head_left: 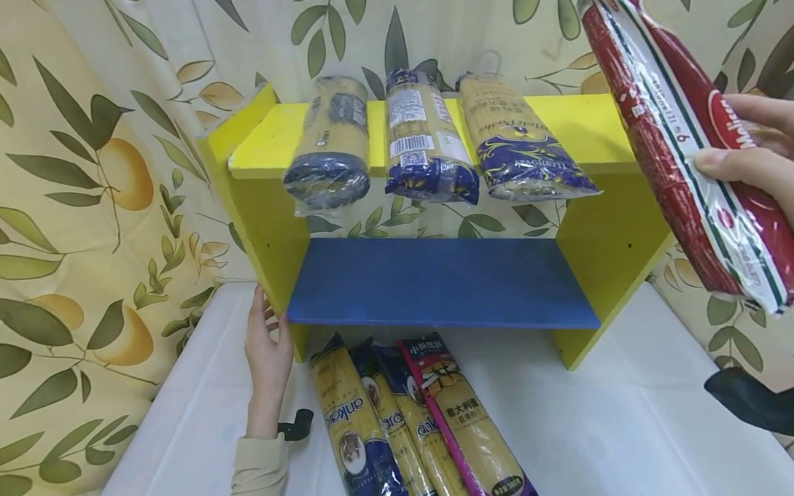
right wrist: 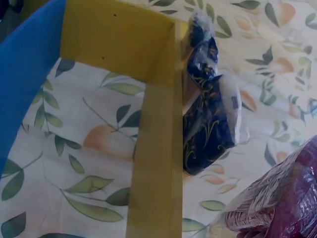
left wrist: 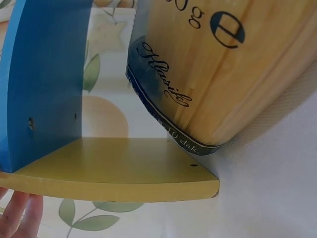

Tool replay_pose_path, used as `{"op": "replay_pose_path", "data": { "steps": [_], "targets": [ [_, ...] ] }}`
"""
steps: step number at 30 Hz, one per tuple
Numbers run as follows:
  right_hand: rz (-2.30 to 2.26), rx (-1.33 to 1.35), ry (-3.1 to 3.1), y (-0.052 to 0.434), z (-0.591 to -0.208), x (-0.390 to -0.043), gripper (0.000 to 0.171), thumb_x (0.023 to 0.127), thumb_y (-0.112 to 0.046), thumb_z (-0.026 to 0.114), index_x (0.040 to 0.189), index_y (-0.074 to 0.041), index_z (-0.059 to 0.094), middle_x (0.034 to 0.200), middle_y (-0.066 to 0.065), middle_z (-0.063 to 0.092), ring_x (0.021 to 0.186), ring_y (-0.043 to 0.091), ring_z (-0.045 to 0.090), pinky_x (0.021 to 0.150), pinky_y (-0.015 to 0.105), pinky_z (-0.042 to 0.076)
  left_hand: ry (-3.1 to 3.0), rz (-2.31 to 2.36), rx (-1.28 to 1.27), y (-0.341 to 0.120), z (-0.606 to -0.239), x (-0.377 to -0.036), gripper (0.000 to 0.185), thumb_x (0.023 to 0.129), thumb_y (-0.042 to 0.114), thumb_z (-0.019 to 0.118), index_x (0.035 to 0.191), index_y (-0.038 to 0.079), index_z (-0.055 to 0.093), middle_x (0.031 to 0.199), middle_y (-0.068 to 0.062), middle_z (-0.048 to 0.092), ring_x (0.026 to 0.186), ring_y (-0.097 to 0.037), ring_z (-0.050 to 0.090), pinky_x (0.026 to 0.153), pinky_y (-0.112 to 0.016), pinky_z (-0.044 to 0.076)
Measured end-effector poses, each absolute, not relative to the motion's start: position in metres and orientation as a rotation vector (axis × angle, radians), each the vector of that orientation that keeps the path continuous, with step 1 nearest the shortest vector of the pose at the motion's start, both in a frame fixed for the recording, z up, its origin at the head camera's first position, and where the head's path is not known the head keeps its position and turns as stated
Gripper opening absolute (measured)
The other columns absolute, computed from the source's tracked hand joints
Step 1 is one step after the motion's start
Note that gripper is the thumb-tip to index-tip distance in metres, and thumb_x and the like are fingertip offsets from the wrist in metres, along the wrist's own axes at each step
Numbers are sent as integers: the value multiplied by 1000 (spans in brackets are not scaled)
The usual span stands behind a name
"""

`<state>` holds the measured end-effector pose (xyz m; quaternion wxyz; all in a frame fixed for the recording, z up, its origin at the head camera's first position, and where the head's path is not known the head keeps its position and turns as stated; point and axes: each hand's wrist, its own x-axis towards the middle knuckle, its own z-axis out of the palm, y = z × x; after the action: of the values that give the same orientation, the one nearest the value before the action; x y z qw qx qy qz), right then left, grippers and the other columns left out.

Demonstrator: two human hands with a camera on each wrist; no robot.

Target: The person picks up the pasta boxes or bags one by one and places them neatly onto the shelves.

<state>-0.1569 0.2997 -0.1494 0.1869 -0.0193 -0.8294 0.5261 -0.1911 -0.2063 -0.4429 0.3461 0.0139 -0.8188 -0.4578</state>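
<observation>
The right hand (head_left: 768,162) grips a long red plastic-wrapped spaghetti packet (head_left: 682,136) at three o'clock, thumb curled across its front, holding it in the air beside the yellow wooden shelf unit (head_left: 583,128). The packet looks light but rigid along its length, its film slick and the strands inside brittle; a grasp near the middle seems safest. The left hand (head_left: 266,355), fingers straight, rests against the shelf's side panel at eight o'clock.
</observation>
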Motion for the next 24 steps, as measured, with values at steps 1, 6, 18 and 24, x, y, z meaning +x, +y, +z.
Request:
{"op": "replay_pose_path", "data": {
  "steps": [1, 6, 18, 24],
  "targets": [
    [1590, -44, -2272, 296, -147, -159, 63, 85, -15, 71, 140, -33, 47, 106, -17, 55, 65, -3, 65, 48, 15, 52, -2124, -1186, 35, -206, -443, -191, 70, 95, 1, 53, 154, 24, 23, 136, -17, 52, 113, -31, 57, 82, -21, 47],
    [1847, -57, -2064, 270, -139, -166, 57, 82, -14, 75, 134, -27, 55, 103, -10, 57, 67, 1, 67, 51, 14, 53, -2120, -1186, 32, -207, -442, -190, 70, 94, 0, 53, 154, 22, 23, 136, -18, 51, 112, -32, 56, 83, -37, 51],
    [1630, -346, -2351, 260, -126, -185, 54, 80, -36, 75, 129, -38, 53, 99, -14, 46, 67, 0, 56, 49, 12, 51, -2117, -1173, 24, -206, -441, -190, 68, 95, 2, 54, 153, 22, 24, 133, -18, 53, 111, -32, 57, 82, -35, 51],
    [1616, -362, -2421, 258, -120, -189, 55, 78, -41, 76, 127, -39, 51, 100, -12, 45, 61, 0, 59, 49, 15, 52, -2105, -1169, 18, -206, -440, -191, 68, 95, 1, 54, 153, 20, 25, 130, -19, 54, 111, -32, 58, 81, -34, 51]
  ]
}}
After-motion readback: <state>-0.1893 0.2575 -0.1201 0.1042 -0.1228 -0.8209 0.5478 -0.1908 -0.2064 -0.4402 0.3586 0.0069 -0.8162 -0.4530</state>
